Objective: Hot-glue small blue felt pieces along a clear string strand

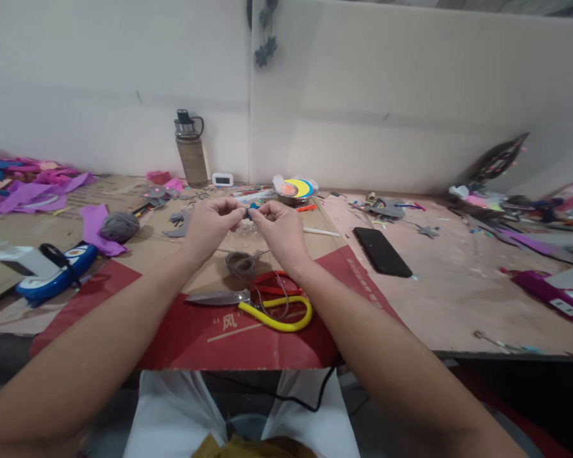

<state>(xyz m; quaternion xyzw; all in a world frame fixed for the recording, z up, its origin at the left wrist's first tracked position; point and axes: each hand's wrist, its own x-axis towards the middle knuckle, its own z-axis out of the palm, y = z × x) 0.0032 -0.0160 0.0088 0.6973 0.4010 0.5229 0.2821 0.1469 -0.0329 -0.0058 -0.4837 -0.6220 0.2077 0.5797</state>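
Observation:
Both hands meet above the middle of the work surface, fingertips pinched on a small blue piece [252,208] whose kind I cannot make out. My left hand [214,219] holds it from the left, and my right hand [281,229] from the right. Just below them lies a loose coil of grey yarn [240,263]. Scissors [281,321] with one yellow and one red handle rest on the red sheet [172,346], blades pointing left, a strand of yarn looped over the handles.
A black phone [382,251] lies to the right. Left are a ball of grey yarn [119,226], purple felt [95,222] and a blue power strip [57,277]. At the back stand a bottle [191,152], a small digital clock [222,180] and a bowl [298,198] of small items.

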